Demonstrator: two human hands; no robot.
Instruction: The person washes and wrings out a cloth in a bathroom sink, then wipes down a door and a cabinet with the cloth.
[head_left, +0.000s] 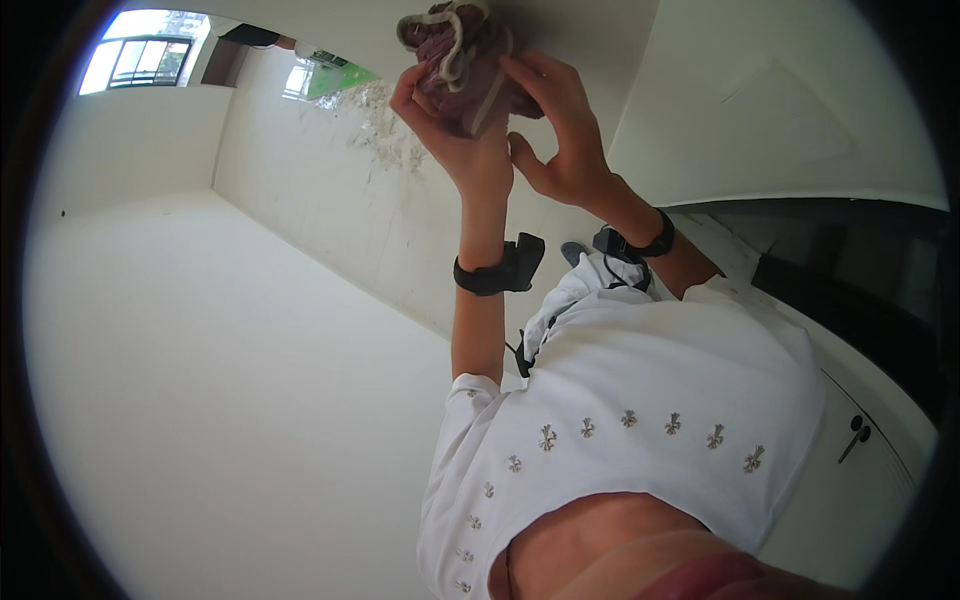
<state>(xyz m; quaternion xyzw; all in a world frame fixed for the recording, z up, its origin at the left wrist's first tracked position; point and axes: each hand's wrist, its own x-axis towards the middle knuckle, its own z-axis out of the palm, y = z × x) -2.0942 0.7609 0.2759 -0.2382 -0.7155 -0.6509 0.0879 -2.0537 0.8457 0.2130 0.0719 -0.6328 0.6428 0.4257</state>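
A bunched mauve cloth (469, 105) with a pale trim is near the top of the view, in front of a white wall (585, 37). My left hand (469, 157) grips it from below, with thumb and fingers around its folds. My right hand (562, 127) is at the cloth's right side. Its index fingertip touches the cloth, while the thumb stands apart from it; the other fingertips are partly hidden. Black straps with small devices circle both wrists, the left wrist device (502, 265) and the right wrist device (634, 238).
A white wall (187, 337) fills the left side. The pale floor (315, 172) has smudges and a green patch (337, 79). A window (150, 60) is at the upper left. To the right are a dark recessed opening (855, 277) and a white door with a black handle (851, 442).
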